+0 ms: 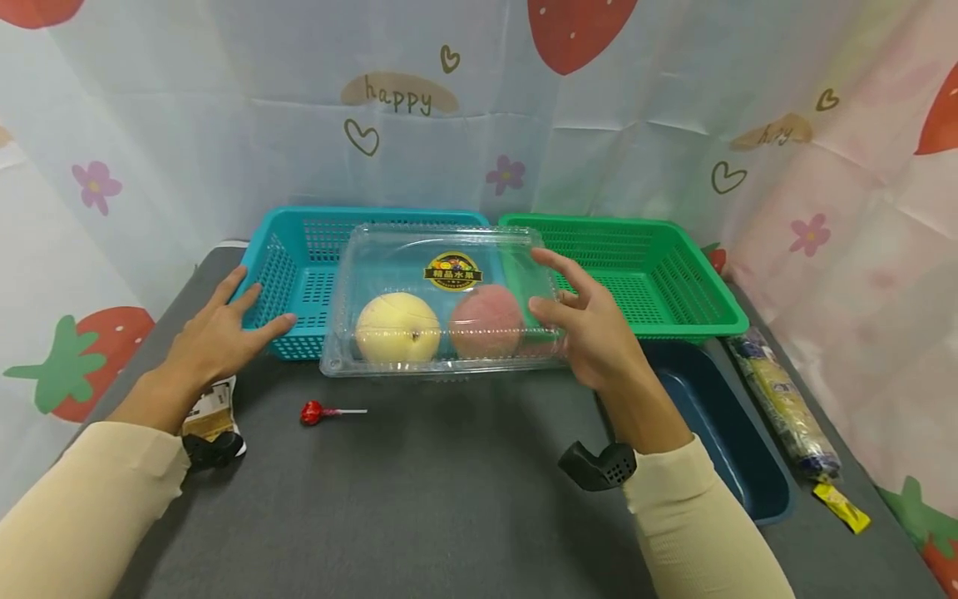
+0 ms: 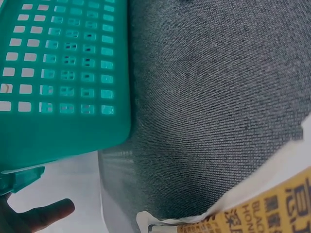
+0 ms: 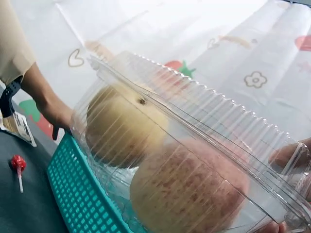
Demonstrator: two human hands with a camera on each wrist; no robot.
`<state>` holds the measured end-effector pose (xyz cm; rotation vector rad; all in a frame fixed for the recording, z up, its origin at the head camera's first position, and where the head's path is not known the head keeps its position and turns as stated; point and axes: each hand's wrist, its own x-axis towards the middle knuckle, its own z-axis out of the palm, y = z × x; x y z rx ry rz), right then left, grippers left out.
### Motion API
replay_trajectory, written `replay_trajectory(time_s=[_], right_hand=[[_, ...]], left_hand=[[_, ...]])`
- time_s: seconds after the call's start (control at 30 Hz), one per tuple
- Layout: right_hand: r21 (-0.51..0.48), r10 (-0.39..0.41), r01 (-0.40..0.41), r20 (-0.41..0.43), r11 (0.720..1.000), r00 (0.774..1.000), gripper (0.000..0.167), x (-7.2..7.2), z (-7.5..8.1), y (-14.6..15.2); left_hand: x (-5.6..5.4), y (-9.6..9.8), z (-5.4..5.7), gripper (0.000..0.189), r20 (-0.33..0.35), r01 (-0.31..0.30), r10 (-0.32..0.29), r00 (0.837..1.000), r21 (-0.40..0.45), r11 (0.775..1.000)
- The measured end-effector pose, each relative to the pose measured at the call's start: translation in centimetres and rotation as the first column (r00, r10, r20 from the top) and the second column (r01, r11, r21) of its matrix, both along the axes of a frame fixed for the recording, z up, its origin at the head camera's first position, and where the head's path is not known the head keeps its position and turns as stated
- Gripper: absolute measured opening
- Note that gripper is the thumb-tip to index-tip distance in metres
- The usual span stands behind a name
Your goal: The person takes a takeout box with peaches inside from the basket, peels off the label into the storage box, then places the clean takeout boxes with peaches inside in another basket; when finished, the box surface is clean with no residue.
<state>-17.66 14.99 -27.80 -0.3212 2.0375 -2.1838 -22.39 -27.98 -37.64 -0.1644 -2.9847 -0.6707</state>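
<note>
My right hand (image 1: 602, 333) grips the right end of a clear plastic fruit box (image 1: 404, 262), thumb and index finger at its edge. Inside lie a pale yellow peach (image 1: 397, 329) and a pinkish-red peach (image 1: 486, 323), side by side; a black and gold label (image 1: 453, 271) marks the lid. The box is held over the blue basket (image 1: 288, 345), tilted in the right wrist view. At that basket's left rim rests my left hand (image 1: 217, 337), fingers spread and thumb extended over the front corner. One left finger (image 2: 48, 216) shows beside the rim in the left wrist view.
A green basket (image 1: 718, 312) stands right of the blue one. Before it sits a dark blue tray (image 1: 756, 466), with a long wrapped package (image 1: 786, 408) and a yellow sachet (image 1: 841, 507) farther right. A red lollipop (image 1: 313, 413) and a brown-and-white packet (image 1: 213, 412) lie at front left.
</note>
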Motion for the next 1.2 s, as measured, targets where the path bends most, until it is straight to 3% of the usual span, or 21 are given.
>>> replay_trajectory(time_s=[0.67, 0.93, 1.2], right_hand=[[-0.063, 0.02, -0.024, -0.064, 0.998, 0.998, 0.057, 4.4, -2.0, 3.1], [-0.115, 0.033, -0.039, -0.05, 0.993, 0.998, 0.059, 6.2, -3.7, 4.5], [-0.133, 0.057, -0.07, -0.098, 0.989, 0.994, 0.058, 7.4, -5.5, 5.4]], left_hand=[[-0.1, -0.1, -0.2, 0.092, -0.002, 0.005, -0.005, 1.0, 0.012, 1.0], [0.0, 0.0, -0.2, 0.092, -0.001, -0.003, 0.003, 1.0, 0.017, 1.0], [0.1, 0.0, 0.0, 0.092, 0.006, -0.002, 0.002, 1.0, 0.026, 1.0]])
